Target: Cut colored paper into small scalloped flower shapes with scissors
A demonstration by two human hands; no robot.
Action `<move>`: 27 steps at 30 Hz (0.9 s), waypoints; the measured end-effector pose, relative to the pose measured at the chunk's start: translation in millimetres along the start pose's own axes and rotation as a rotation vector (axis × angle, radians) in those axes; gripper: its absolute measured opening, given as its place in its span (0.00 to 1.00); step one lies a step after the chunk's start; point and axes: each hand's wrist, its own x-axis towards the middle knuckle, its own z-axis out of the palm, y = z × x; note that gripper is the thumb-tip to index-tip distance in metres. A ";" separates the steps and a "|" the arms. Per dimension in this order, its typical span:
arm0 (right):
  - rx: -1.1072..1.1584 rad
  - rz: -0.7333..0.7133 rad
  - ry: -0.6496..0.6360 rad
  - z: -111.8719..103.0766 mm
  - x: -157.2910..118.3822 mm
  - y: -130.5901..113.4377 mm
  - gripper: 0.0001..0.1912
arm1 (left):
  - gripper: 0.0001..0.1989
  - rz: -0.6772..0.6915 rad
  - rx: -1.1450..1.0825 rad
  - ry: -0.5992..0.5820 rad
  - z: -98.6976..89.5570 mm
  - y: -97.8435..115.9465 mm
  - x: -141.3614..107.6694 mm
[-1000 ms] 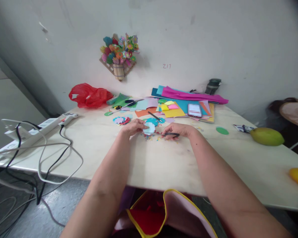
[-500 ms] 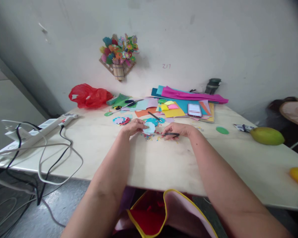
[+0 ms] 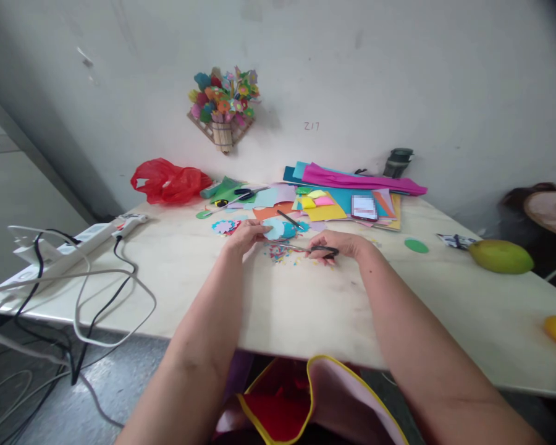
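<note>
My left hand (image 3: 250, 236) is closed on a pale blue paper piece (image 3: 273, 228) with a rounded outline, pinched at its left side. Black-handled scissors (image 3: 323, 250) are in my right hand (image 3: 336, 245), their blades pointing left, just below the paper. Under both hands lie many tiny coloured paper scraps (image 3: 285, 253). Behind the held piece are bright blue paper shapes (image 3: 301, 227) and a dark pen-like stick (image 3: 289, 219). To the left of my left hand sits a small pile of scalloped paper circles (image 3: 224, 227) in blue, lilac and red.
Coloured paper sheets (image 3: 331, 207), a phone (image 3: 364, 207) and a second pair of scissors (image 3: 245, 194) lie toward the wall. A red plastic bag (image 3: 169, 182) stands back left. Power strips (image 3: 74, 247) with loose cables are at left, a green mango (image 3: 500, 256) at right.
The pale blue paper has moved slightly left and up, away from the scissor blades. The scissors have tilted, their handles shifting slightly right. More of the scraps beneath now show.
</note>
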 end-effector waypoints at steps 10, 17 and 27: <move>0.182 -0.107 0.122 2.5 10.1 11.7 0.15 | 0.06 0.106 -0.311 0.262 6.5 -3.4 8.6; 0.174 -0.209 0.157 15.7 15.4 2.2 0.17 | 0.06 0.157 -0.413 0.330 15.6 -5.8 10.7; 0.275 -0.228 0.256 30.9 32.4 -2.6 0.16 | 0.05 0.147 -0.424 0.376 22.6 -9.8 11.4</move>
